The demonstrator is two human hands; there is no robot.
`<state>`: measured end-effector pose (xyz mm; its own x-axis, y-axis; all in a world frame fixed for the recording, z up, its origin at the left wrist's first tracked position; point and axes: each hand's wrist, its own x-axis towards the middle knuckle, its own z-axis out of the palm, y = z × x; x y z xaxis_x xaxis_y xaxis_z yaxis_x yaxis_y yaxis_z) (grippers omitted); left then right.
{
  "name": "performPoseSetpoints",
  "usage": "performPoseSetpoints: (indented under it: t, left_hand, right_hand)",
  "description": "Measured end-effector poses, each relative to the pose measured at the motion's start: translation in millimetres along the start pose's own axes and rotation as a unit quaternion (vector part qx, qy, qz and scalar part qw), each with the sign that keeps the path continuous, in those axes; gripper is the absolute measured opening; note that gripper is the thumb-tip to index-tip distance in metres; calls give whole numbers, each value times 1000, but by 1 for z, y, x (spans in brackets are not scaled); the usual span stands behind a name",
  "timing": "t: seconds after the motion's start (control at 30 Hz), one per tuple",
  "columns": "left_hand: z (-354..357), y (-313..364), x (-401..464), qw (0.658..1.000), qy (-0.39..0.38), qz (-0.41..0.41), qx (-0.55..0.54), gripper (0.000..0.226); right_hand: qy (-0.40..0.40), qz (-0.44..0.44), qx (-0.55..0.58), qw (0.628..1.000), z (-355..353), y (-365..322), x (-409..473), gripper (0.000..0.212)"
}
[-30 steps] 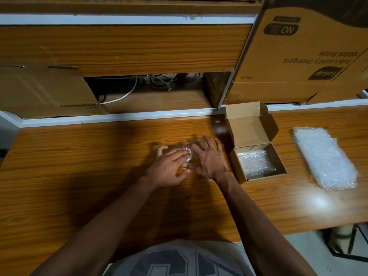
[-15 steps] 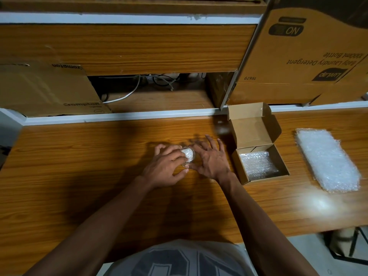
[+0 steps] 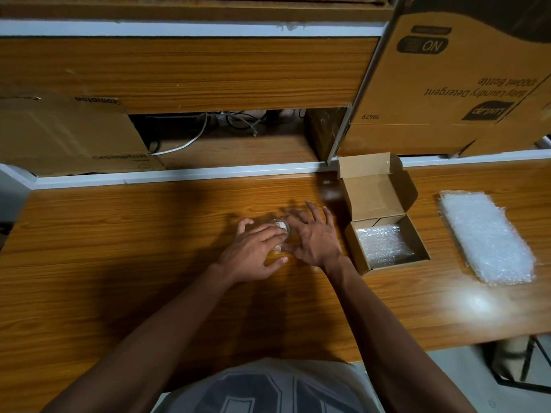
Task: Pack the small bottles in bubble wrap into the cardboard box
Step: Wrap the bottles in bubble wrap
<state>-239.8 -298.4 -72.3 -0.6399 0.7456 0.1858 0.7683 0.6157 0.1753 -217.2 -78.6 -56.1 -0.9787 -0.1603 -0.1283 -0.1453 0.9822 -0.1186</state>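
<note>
A small bottle wrapped in bubble wrap [image 3: 282, 226] lies on the wooden table [image 3: 119, 263] at the middle. My left hand [image 3: 253, 251] covers it from the left, fingers curved over its top and thumb stretched out on the table. My right hand [image 3: 314, 239] is against its right side with fingers spread and the thumb touching the wrap. Most of the bottle is hidden under my fingers. Just right of my hands stands the small cardboard box [image 3: 362, 263], its lid up and a bubble wrap lining [image 3: 383, 242] in its bottom.
A stack of bubble wrap sheets [image 3: 486, 236] lies at the right of the table. Behind the table are a large detergent carton [image 3: 447, 84], a flattened carton [image 3: 65, 135] at the left, and loose cables [image 3: 193, 135] in a recess.
Both hands stay on the wrapped bottle with only small shifts of the fingers. The bundle has turned slightly between them.
</note>
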Motion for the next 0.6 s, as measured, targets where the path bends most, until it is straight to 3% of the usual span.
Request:
performPoseSetpoints:
  t: [0.27, 0.4, 0.6]
  left_hand:
    - [-8, -4, 5, 1000, 24, 1, 9, 56]
    - [-3, 1, 0, 999, -11, -26, 40, 64]
    - [-15, 7, 9, 997, -23, -32, 64, 65]
  right_hand:
    - [-11, -2, -1, 1000, -5, -2, -2, 78]
    - [3, -1, 2, 1000, -5, -3, -2, 95]
    - [8, 2, 6, 1000, -5, -2, -2, 95]
